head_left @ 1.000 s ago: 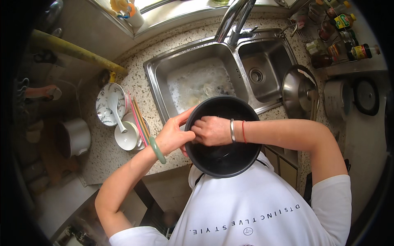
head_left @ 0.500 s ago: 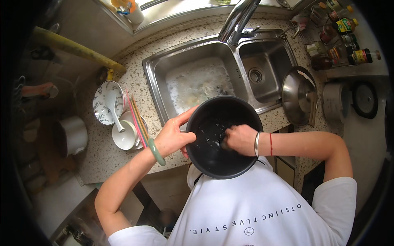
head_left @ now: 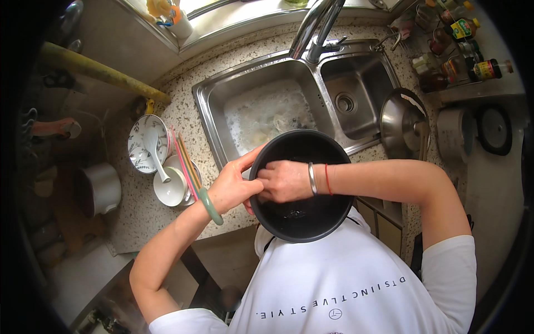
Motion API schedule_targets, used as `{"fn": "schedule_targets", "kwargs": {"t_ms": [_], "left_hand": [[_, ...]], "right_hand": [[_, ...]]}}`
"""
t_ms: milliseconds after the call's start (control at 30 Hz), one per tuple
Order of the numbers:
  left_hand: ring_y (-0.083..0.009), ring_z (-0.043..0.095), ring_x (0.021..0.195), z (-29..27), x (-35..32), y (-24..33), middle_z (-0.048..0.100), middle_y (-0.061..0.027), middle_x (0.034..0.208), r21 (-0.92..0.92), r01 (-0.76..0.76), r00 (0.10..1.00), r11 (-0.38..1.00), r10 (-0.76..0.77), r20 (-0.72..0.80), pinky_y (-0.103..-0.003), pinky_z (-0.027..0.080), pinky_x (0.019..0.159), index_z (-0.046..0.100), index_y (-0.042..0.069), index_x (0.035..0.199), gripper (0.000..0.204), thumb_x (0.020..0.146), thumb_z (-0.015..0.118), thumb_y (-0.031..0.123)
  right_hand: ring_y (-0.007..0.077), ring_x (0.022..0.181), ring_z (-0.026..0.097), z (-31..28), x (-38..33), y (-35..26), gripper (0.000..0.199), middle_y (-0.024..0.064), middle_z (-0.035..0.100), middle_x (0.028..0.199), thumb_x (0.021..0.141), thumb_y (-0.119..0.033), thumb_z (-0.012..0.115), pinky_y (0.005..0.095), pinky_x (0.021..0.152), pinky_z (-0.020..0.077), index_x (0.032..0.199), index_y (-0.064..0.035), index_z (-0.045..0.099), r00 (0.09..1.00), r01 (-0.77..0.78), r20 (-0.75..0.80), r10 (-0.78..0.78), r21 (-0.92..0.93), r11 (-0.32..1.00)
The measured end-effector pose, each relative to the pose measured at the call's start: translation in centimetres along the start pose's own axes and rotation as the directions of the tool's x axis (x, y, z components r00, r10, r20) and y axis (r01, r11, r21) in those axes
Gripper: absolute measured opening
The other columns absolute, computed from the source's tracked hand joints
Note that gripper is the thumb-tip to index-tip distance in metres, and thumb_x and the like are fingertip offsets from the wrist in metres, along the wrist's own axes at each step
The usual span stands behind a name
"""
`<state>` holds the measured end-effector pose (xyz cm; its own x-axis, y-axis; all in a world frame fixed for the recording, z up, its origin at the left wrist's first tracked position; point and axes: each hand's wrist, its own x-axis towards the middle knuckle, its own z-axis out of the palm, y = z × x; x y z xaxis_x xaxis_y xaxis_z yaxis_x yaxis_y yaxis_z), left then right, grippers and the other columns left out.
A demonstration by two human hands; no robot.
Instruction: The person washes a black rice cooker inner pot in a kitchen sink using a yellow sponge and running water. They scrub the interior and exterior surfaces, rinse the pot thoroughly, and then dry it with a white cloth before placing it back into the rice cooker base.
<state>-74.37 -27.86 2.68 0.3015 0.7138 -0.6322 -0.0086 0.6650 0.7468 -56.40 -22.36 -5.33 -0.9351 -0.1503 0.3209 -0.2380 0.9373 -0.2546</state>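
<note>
A deep black pot is held tilted against my white shirt, at the near edge of the sink. My left hand is closed on its left rim, thumb over the edge and fingers outside; a green bangle circles that wrist. Inside the pot, my right hand presses at the left inner wall close to my left thumb. Its fingers are curled and partly hidden, so what they hold, if anything, cannot be made out. A little water glints on the pot's bottom.
Beyond the pot is a double steel sink; foamy water fills the left basin, under a faucet. Left stand a patterned bowl with a white spoon, small white bowls and coloured chopsticks. A steel lid lies right.
My right hand has moved left across the inside of the pot, from its middle to the left wall. My left hand keeps its hold on the rim.
</note>
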Motion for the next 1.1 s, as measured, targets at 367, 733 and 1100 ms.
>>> {"fn": "schedule_targets", "kwargs": {"t_ms": [367,733,1100], "left_hand": [[-0.0132,0.063,0.055,-0.3,-0.4,-1.0,0.064,-0.0120,0.108,-0.053,0.007,1.000,0.999,-0.008,-0.017,-0.028,0.055,0.048,0.036,0.017,0.149,0.080,0.074,0.048,-0.006],[-0.0121,0.061,0.056,0.0,0.0,-0.6,0.065,-0.0094,0.089,-0.047,0.025,0.999,0.999,-0.024,0.023,-0.027,0.053,0.048,0.034,0.017,0.150,0.080,0.075,0.048,-0.006],[-0.0147,0.065,0.060,-0.4,-0.5,-1.2,0.058,-0.0114,0.118,-0.019,-0.008,1.000,1.000,0.007,-0.022,-0.027,0.056,0.048,0.033,0.013,0.150,0.083,0.071,0.048,-0.007]], "right_hand": [[0.0211,0.087,0.055,-3.8,-4.2,-1.7,0.012,0.0041,0.061,0.085,0.076,-0.019,0.061,0.0326,0.072,0.0434,0.077,-0.0105,0.069,0.757,-0.292,0.484,0.438,-0.349,0.891],[0.0312,0.088,0.065,-2.2,-1.7,-6.6,0.023,0.0165,0.062,0.095,0.072,-0.007,0.064,0.0407,0.075,0.0546,0.093,0.0018,0.066,0.746,-0.640,0.502,0.438,0.359,0.679],[0.0218,0.076,0.059,-0.3,-0.6,0.3,0.016,0.0066,0.056,0.081,0.076,-0.020,0.062,0.0322,0.062,0.0489,0.084,-0.0065,0.067,0.969,-0.220,0.080,0.235,-0.163,0.962]]}}
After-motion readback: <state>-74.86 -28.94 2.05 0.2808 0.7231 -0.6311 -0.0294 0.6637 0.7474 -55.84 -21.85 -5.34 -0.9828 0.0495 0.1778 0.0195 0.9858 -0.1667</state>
